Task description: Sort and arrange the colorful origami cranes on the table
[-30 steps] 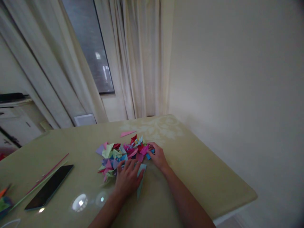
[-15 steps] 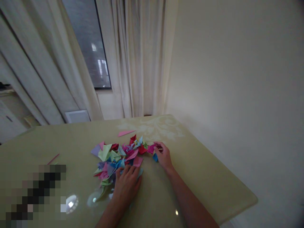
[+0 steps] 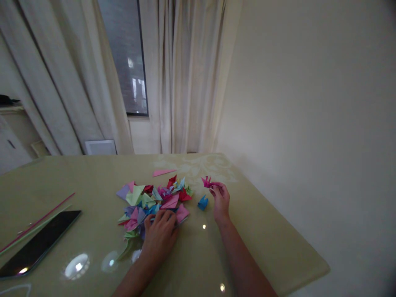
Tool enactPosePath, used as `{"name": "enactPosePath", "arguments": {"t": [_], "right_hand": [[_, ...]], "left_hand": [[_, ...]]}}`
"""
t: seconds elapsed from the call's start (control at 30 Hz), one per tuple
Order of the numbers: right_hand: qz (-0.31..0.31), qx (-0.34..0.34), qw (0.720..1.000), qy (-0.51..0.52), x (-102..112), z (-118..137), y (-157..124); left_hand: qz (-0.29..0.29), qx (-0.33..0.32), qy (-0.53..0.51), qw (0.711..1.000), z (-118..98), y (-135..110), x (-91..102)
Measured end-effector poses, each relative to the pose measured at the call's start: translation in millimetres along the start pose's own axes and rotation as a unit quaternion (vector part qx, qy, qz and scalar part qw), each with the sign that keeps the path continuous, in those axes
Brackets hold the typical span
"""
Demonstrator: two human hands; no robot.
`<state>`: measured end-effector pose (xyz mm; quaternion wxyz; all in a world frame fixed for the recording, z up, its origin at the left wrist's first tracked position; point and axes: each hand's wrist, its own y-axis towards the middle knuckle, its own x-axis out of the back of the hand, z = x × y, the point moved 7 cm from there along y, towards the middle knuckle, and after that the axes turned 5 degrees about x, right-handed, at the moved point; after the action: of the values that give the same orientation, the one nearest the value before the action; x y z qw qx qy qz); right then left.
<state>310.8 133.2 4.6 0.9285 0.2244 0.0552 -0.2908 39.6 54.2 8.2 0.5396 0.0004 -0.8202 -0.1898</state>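
Observation:
A heap of folded origami papers in pink, red, green, blue and purple lies on the table. My left hand rests palm down on its near edge, fingers apart and bent over the papers; the fingertips are partly hidden. To the right of the heap, my right hand pinches a magenta origami crane between thumb and fingers, raised a little off the table. Below the crane, a small blue origami piece stands by itself on the tabletop, apart from both hands.
The glossy table reaches toward the wall and curtains. A pink paper triangle lies beyond the heap. At left are a black phone and two thin strips, one magenta and one pale green.
My right hand has lifted the magenta crane up and to the right, away from the heap. The blue piece now shows whole beside it. My left hand has shifted slightly left.

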Motion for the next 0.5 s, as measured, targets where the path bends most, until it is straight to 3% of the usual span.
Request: {"name": "enactPosePath", "arguments": {"t": [0.07, 0.13, 0.27, 0.37, 0.43, 0.5], "right_hand": [[-0.027, 0.001, 1.0, -0.008, 6.2, -3.4, 1.6], [-0.05, 0.001, 0.998, -0.025, 11.9, -8.2, 2.3], [-0.067, -0.006, 0.996, -0.063, 16.3, -14.1, 1.7], [-0.079, 0.011, 0.992, -0.093, 17.6, -2.3, -0.8], [-0.069, 0.064, 0.987, -0.132, 13.8, 17.7, -6.5], [0.001, 0.137, 0.974, -0.182, -2.7, 39.7, -19.5]], "left_hand": [[-0.016, 0.027, -0.094, 0.995, 2.6, 4.2, 12.0], [-0.049, 0.066, -0.228, 0.97, 6.7, 7.6, 27.3], [-0.106, 0.116, -0.464, 0.872, 11.9, 10.9, 47.7], [-0.123, 0.183, -0.548, 0.807, 22.7, 11.5, 42.2], [-0.118, 0.214, -0.592, 0.768, 30.7, 12.7, 31.0], [-0.102, 0.215, -0.623, 0.745, 35.6, 15.3, 20.1]]}}
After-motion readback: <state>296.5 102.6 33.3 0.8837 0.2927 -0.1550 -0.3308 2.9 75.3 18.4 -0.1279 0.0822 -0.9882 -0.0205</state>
